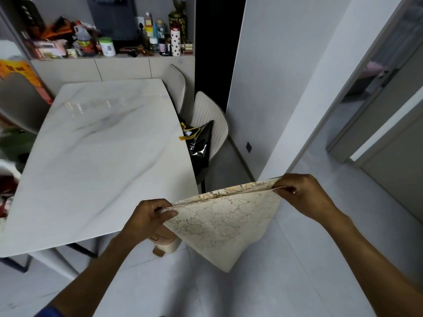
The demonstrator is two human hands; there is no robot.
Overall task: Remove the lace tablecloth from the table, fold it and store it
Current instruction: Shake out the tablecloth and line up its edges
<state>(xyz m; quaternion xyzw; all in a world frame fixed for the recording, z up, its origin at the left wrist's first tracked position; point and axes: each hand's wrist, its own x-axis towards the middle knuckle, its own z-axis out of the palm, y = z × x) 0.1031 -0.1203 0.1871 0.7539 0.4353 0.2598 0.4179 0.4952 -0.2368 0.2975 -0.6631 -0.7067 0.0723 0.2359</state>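
The cream lace tablecloth [225, 221] hangs folded in the air over the floor, to the right of the table's near corner. My left hand [147, 216] pinches its upper left corner. My right hand [302, 194] pinches its upper right corner, held a little higher. The folded layers droop to a point between my forearms. The white marble table [96, 156] stands bare at the left.
Two pale chairs [211, 115] stand along the table's right side, one carrying a black bag [200, 143]. A small beige bin [164, 244] sits on the floor under my left hand. A shelf crowded with bottles [128, 40] lies behind the table. A doorway [377, 99] opens at the right.
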